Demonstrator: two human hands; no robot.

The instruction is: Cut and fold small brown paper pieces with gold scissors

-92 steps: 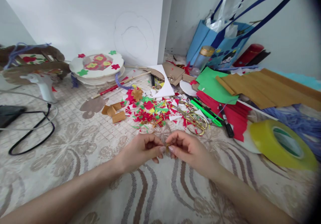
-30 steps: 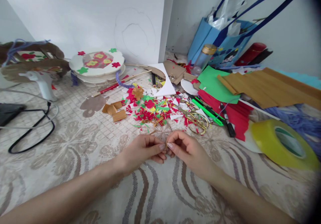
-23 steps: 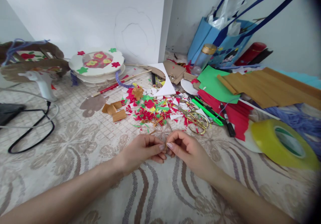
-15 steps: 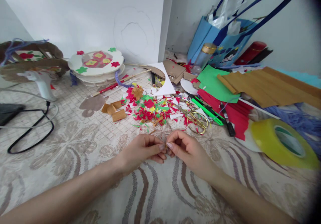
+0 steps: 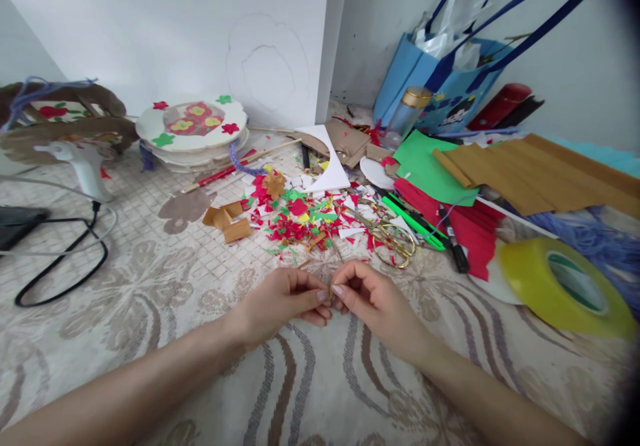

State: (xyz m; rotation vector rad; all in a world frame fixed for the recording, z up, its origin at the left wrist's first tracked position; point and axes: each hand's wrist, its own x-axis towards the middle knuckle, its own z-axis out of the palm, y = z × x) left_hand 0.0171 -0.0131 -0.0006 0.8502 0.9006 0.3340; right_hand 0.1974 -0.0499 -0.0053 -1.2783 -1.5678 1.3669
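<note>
My left hand (image 5: 280,303) and my right hand (image 5: 373,299) meet fingertip to fingertip low over the patterned cloth (image 5: 165,286). Both are closed in a pinch on a tiny brown scrap (image 5: 331,293), most of it hidden by the fingers. Just beyond them lies a heap of red, green and yellow paper cuttings (image 5: 300,219). Gold-handled scissors (image 5: 390,236) rest to the right of that heap.
A yellow tape roll (image 5: 565,286) lies at the right, with brown, green and red paper sheets (image 5: 530,173) and a blue bag (image 5: 440,79) behind. Decorated white plates (image 5: 193,129), a glue gun (image 5: 85,166) and black cable (image 5: 65,273) sit at the left. Small cardboard pieces (image 5: 227,223) lie mid-left.
Almost nothing has moved. Both hands stay pinched together at the same spot, with only slight shifts of the fingertips.
</note>
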